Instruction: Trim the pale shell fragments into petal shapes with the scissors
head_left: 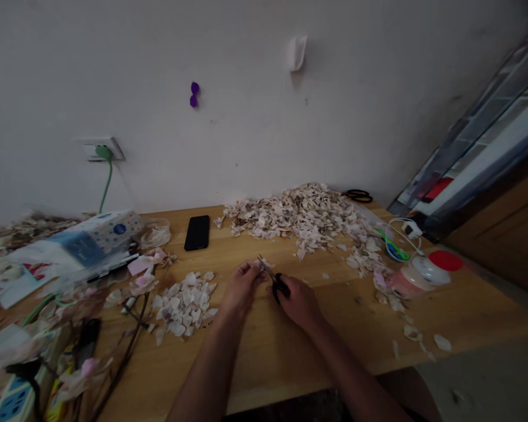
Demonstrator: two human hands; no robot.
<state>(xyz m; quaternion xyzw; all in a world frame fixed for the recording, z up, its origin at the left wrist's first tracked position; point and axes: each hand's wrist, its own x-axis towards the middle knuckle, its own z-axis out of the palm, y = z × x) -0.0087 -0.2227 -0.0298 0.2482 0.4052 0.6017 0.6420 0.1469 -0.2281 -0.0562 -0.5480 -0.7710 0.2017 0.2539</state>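
In the middle of the wooden table, my right hand (300,300) is closed around the black handles of a pair of scissors (280,288). The blades point up and left, reaching the fingertips of my left hand (243,280). Those fingers are pinched on a small pale petal-like flake (264,264), partly hidden by the fingers and blades. Left of my left forearm lies a small heap of whitish flakes (185,305). A far larger pile of similar, rougher flakes (299,214) spreads along the wall beyond my hands.
A black phone (197,232) lies near the wall. On the left are a tissue pack (99,234), branches with pink artificial flowers (143,282) and a power strip (15,398). To the right stand a red-lidded jar (445,261), a white charger cable (400,225) and a second pair of scissors (358,195).
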